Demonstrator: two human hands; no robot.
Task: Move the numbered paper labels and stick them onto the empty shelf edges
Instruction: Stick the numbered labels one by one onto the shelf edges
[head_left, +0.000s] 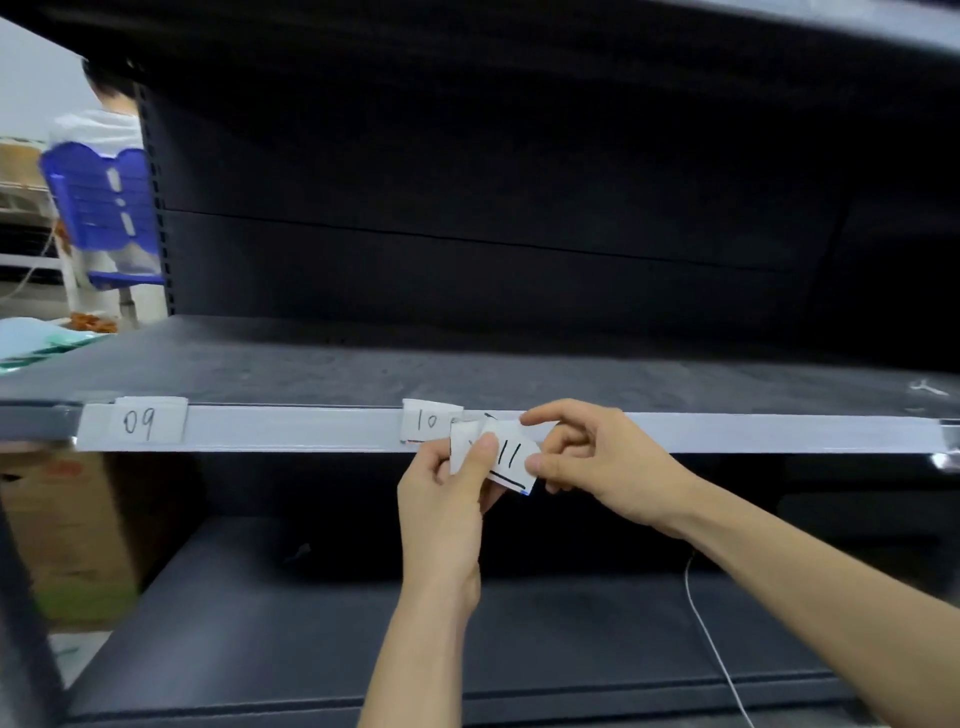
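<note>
A white strip runs along the shelf edge (291, 430). Label "09" (146, 420) is stuck on it at the left, and label "10" (429, 421) near the middle. Just below and right of "10", my left hand (445, 499) grips a small stack of paper labels (465, 441) with the thumb on top. The label "11" (510, 460) is pinched at its right edge by my right hand (597, 462), whose index finger stretches over the label's top. This label hangs tilted in front of the strip, partly overlapping the stack.
The strip to the right of my hands (779, 434) carries no labels. Dark shelves lie above and below. A thin white cable (711, 644) hangs over the lower shelf. At far left stand a cardboard box (67, 525), a blue chair (104, 208) and a person.
</note>
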